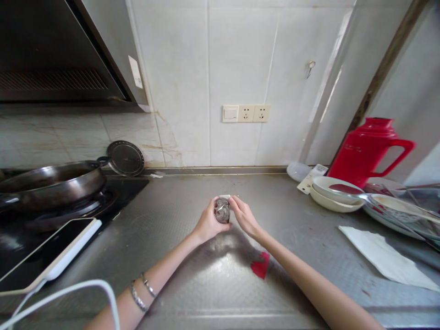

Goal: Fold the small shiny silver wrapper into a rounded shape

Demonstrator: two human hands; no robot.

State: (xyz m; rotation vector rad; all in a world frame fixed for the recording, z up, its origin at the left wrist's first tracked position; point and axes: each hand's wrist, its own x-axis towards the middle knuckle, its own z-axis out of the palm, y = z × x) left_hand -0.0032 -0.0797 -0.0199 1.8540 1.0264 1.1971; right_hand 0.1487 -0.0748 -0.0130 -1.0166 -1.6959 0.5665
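Both my hands meet over the middle of the steel counter (192,256). My left hand (208,223) cups a small grey wad that looks like a steel-wool scrubber in clear wrapping (222,211). My right hand (243,215) pinches the wrapping at the top right of the wad with its fingertips. Two bracelets sit on my left wrist (142,291). A small red scrap (260,266) lies on the counter just under my right forearm.
A dark wok (51,182) sits on the gas hob at left, a round lid (125,158) leaning behind it. A tablet (44,252) with white cable lies at front left. At right: red thermos (369,151), stacked bowls (335,192), plates, white paper (381,256). Wall sockets (246,113) behind.
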